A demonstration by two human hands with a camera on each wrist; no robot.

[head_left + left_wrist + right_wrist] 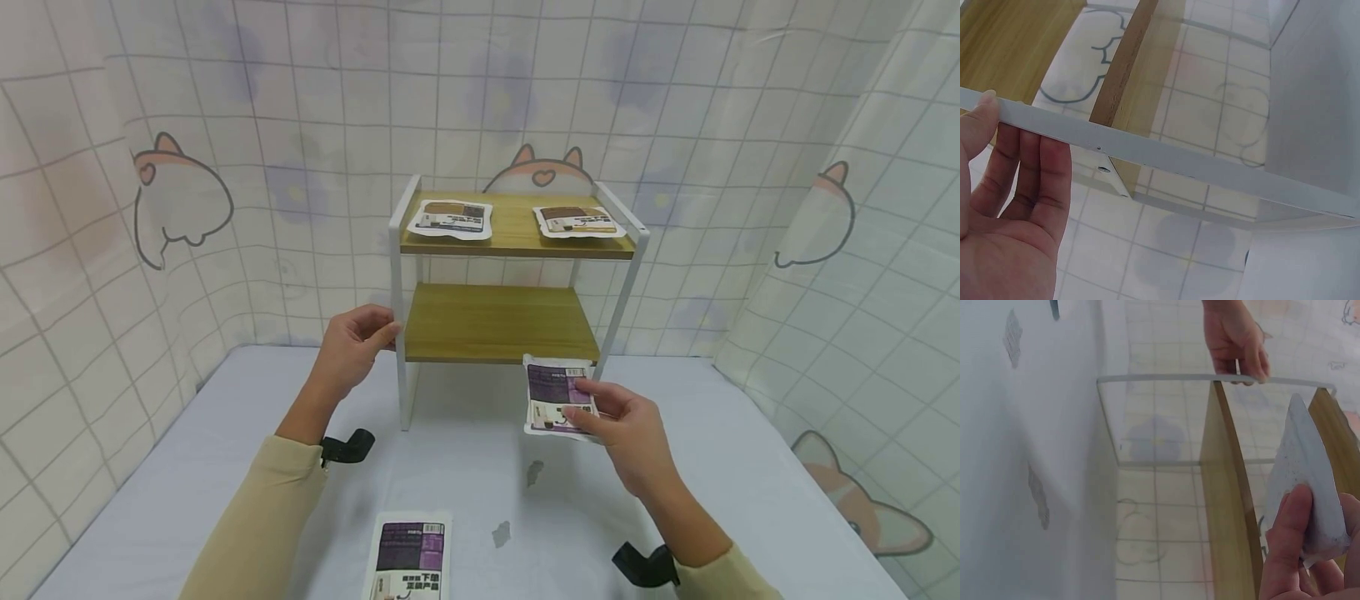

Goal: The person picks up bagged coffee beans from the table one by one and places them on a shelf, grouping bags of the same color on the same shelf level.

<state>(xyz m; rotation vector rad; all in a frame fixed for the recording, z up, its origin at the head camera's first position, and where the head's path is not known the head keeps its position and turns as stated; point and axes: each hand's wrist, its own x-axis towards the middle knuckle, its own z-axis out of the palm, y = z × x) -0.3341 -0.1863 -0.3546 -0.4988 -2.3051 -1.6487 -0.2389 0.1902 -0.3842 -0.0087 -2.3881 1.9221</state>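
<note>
A two-tier shelf with a white metal frame [400, 283] and wooden boards stands at the back of the table. My left hand [375, 335] grips its left front post, thumb on the near side of the post [1179, 159] and fingers [1029, 169] behind it. In front of the lower board [498, 321], at its right corner, my right hand [596, 410] pinches a purple and white packet [551, 392] by its edge. The right wrist view shows that packet [1307, 481] edge-on under my thumb [1288, 544]. Two similar packets [450, 218] [577, 221] lie flat on the top board.
Another purple and white packet [410, 557] lies on the pale table [225, 467] near the front edge. Two small grey marks [534, 472] [501, 533] show on the tablecloth. Curtains with a grid and cartoon print close off the back and both sides.
</note>
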